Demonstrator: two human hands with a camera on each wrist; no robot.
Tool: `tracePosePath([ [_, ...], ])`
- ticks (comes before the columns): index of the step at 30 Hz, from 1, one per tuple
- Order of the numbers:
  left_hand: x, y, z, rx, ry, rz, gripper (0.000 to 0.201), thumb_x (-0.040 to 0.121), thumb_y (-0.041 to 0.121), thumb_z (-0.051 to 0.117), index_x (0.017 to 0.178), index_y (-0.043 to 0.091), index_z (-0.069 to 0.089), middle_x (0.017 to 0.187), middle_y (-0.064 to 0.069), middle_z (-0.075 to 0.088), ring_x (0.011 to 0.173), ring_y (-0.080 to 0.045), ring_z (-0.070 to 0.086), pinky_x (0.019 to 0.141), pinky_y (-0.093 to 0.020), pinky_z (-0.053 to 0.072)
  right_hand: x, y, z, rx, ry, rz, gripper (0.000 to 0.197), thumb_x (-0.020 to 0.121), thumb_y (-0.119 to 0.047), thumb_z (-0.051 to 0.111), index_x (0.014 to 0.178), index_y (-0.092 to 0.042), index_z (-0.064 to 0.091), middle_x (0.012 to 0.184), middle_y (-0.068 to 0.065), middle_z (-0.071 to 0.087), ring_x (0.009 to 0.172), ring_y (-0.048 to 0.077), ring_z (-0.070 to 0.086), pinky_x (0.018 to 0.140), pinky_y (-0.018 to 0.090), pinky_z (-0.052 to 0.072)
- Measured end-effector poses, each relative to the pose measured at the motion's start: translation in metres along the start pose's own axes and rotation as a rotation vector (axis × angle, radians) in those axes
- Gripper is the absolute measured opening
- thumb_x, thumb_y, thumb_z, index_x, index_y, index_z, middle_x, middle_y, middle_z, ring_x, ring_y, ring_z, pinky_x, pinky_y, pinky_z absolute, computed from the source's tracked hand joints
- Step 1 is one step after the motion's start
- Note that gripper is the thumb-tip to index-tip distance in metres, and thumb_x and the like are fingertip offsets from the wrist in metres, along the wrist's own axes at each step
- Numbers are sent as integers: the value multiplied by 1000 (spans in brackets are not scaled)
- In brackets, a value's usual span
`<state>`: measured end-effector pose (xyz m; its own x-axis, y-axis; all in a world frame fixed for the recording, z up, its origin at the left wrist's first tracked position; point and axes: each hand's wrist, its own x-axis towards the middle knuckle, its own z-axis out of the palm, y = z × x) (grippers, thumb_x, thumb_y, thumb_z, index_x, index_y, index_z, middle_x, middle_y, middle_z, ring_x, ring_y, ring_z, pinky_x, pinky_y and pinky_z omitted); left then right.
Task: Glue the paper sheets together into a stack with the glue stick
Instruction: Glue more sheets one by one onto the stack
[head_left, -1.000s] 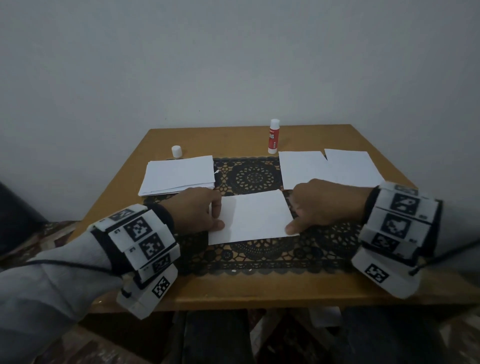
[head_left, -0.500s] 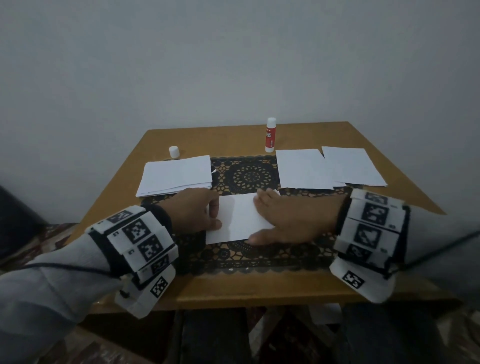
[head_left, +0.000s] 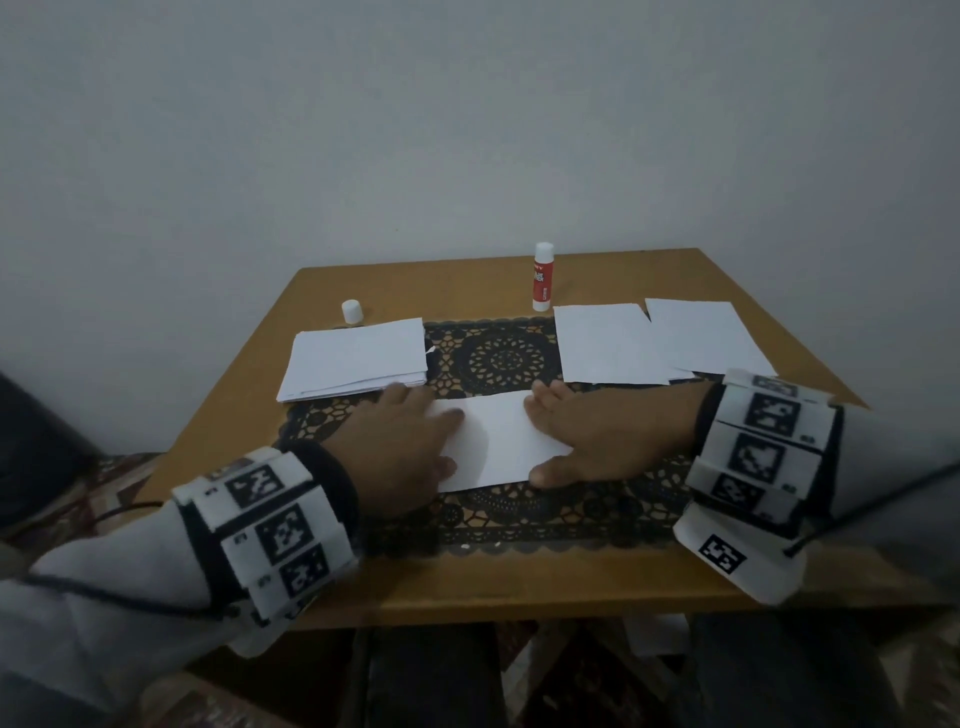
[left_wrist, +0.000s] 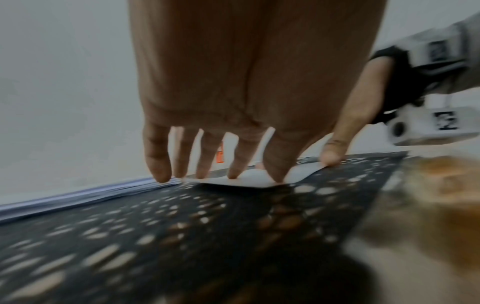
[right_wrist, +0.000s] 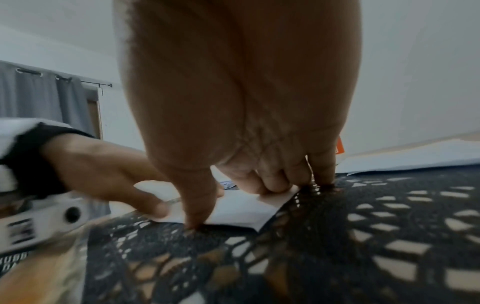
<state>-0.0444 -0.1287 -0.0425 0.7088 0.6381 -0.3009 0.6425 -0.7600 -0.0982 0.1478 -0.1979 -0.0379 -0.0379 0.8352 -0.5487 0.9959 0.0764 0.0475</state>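
While both hands lie flat, the left hand (head_left: 400, 447) and right hand (head_left: 608, 436) press, fingers spread, opposite ends of the sheet (head_left: 501, 441) between them.

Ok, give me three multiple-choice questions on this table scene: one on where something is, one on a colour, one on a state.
1. Where is the small white cap?
A. behind the thick white paper stack
B. on the lace mat
C. beside the right hand

2. The body colour of the upright glue stick?
A. blue
B. red
C. green

3. The left hand and right hand are:
A. lifting the sheet
B. pressing flat on the white paper sheet
C. holding glue

A: cap at stack's far edge. B: red label. B: fingers spread on the sheet.
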Motion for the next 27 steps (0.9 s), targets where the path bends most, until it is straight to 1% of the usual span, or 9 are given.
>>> tracePosePath([
  [2, -11, 18, -2, -5, -123, 150, 66, 99, 46, 34, 152, 22, 5, 160, -4, -2, 147, -24, 3, 118, -46, 17, 1, 3, 0, 7, 8, 3, 81, 101, -52, 33, 153, -7, -10, 161, 11, -15, 150, 24, -7, 120, 34, 6],
  [5, -19, 30, -6, -70, -268, 298, 71, 99, 51, 29, 152, 19, -6, 158, -1, -16, 146, -14, -11, 121, -38, 4, 2, 5, 0, 27, 21, -2, 76, 103, -43, 34, 153, -6, -9, 161, 13, -14, 150, 24, -6, 120, 33, 7],
  [7, -13, 19, -8, -80, -296, 240, 74, 98, 54, 25, 151, 18, -11, 157, -2, -20, 145, -13, -14, 121, -36, 0, 2, 7, 2, 26, 31, -7, 75, 103, -43, 35, 153, -7, -9, 161, 12, -14, 150, 24, -6, 120, 34, 7],
  [10, -11, 8, -3, -3, -282, 103, 82, 96, 59, 23, 149, 12, -18, 155, -8, -26, 145, -19, -17, 120, -38, -1, 3, 8, 4, 36, 39, -8, 76, 103, -44, 35, 153, -8, -9, 161, 10, -15, 150, 23, -7, 120, 34, 6],
  [15, -34, 27, 4, -34, -377, 243, 89, 91, 67, 22, 148, 14, -21, 153, -4, -30, 142, -16, -24, 120, -33, -5, 5, 10, 5, 50, 58, -11, 77, 102, -45, 36, 154, -10, -9, 162, 9, -14, 150, 22, -6, 120, 34, 6],
  [19, -24, 10, -2, -46, -351, 76, 89, 92, 65, 22, 147, 10, -20, 154, -10, -28, 144, -21, -21, 121, -39, 1, 4, 9, 5, 37, 70, -12, 76, 102, -45, 37, 154, -10, -7, 162, 8, -12, 150, 22, -4, 119, 32, 7],
  [21, -30, 15, 3, 2, -383, 84, 93, 89, 69, 21, 146, 10, -23, 151, -11, -32, 143, -24, -23, 120, -39, -1, 4, 9, 5, 35, 70, -15, 77, 102, -45, 36, 154, -10, -8, 162, 8, -13, 150, 22, -4, 119, 33, 7],
  [24, -46, 30, 5, 10, -460, 167, 98, 85, 74, 21, 144, 12, -26, 149, -7, -35, 141, -21, -27, 120, -38, -4, 5, 12, 6, 52, 72, -18, 77, 102, -45, 36, 154, -10, -8, 162, 8, -13, 150, 22, -5, 119, 34, 7],
  [27, -36, 19, -3, -53, -445, 70, 94, 87, 70, 22, 146, 11, -23, 152, -8, -31, 143, -20, -22, 120, -38, 0, 5, 10, 7, 49, 72, -23, 76, 102, -45, 36, 154, -10, -8, 162, 9, -13, 150, 22, -5, 119, 33, 7],
])
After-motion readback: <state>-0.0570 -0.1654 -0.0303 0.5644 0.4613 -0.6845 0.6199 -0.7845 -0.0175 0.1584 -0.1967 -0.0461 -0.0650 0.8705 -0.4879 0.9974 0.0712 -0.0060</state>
